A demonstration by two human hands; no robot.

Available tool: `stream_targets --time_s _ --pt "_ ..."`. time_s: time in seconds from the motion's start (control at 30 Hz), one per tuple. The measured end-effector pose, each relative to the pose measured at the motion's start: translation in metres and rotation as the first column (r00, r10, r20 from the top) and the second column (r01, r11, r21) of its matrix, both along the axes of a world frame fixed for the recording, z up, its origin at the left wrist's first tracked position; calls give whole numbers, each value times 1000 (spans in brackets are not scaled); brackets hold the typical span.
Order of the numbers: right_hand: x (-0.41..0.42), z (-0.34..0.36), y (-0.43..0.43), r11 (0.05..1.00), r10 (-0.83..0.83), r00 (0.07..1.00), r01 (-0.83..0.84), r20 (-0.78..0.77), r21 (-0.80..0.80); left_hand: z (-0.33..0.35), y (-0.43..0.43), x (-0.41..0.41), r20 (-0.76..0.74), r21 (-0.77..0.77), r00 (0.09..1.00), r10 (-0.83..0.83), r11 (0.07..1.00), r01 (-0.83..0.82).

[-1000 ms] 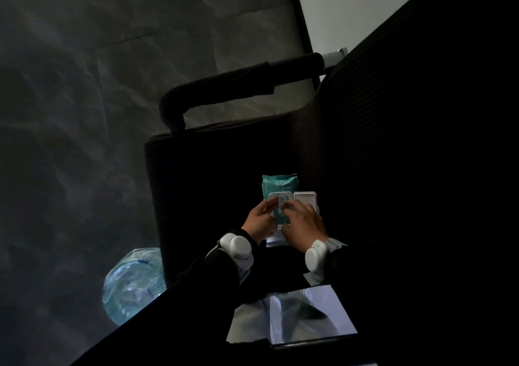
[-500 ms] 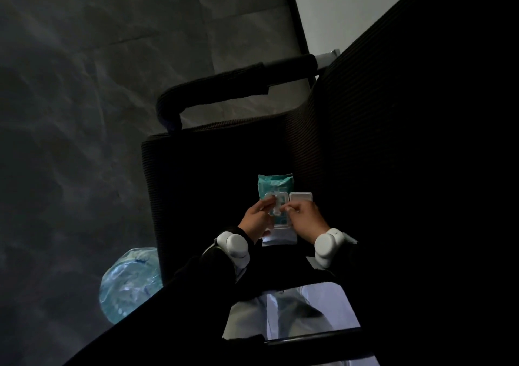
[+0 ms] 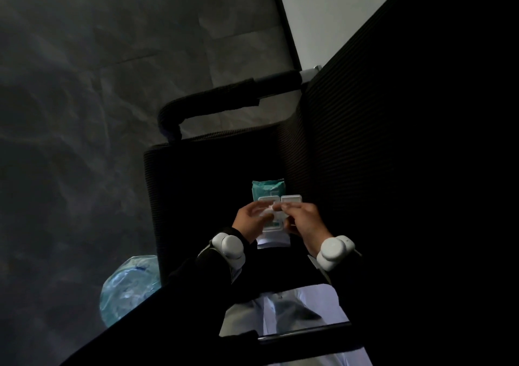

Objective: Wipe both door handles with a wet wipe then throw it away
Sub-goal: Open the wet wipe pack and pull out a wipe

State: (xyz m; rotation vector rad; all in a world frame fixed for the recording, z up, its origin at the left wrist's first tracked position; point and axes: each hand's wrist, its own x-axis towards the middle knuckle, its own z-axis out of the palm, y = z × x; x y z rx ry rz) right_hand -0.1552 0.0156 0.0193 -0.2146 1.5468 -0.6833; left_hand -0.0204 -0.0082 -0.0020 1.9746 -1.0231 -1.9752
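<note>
A teal wet wipe pack (image 3: 268, 190) lies on the dark seat of a chair (image 3: 202, 186), its white flip lid (image 3: 292, 198) standing open. My left hand (image 3: 248, 221) holds the pack's near left side, fingers at the opening. My right hand (image 3: 304, 219) pinches a bit of white wet wipe (image 3: 266, 212) at the opening. Both wrists wear white bands. No door handle is in view.
The chair's dark armrest (image 3: 224, 98) arches beyond the seat and its tall backrest (image 3: 393, 141) fills the right. A clear blue water bottle (image 3: 129, 284) sits on the grey floor at lower left. A white wall (image 3: 323, 6) shows at top right.
Both hands stay at the pack's opening. A white piece of wipe now shows between my fingers above the opening. The view has shifted slightly.
</note>
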Motion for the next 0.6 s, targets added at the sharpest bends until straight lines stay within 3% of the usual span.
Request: stream_targets --time_s 0.2,0.47,0.6 --pt "-1 31 -11 999 -38 994 41 98 -35 25 -3 0 12 -107 996 90 990 -88" --pt "5 100 -34 971 50 993 -74 -110 -227 111 -32 3 -116 -63 918 378 920 -387" --pt "6 146 -47 970 -10 997 -9 -77 -242 171 -51 -2 -193 -91 901 389 907 -411"
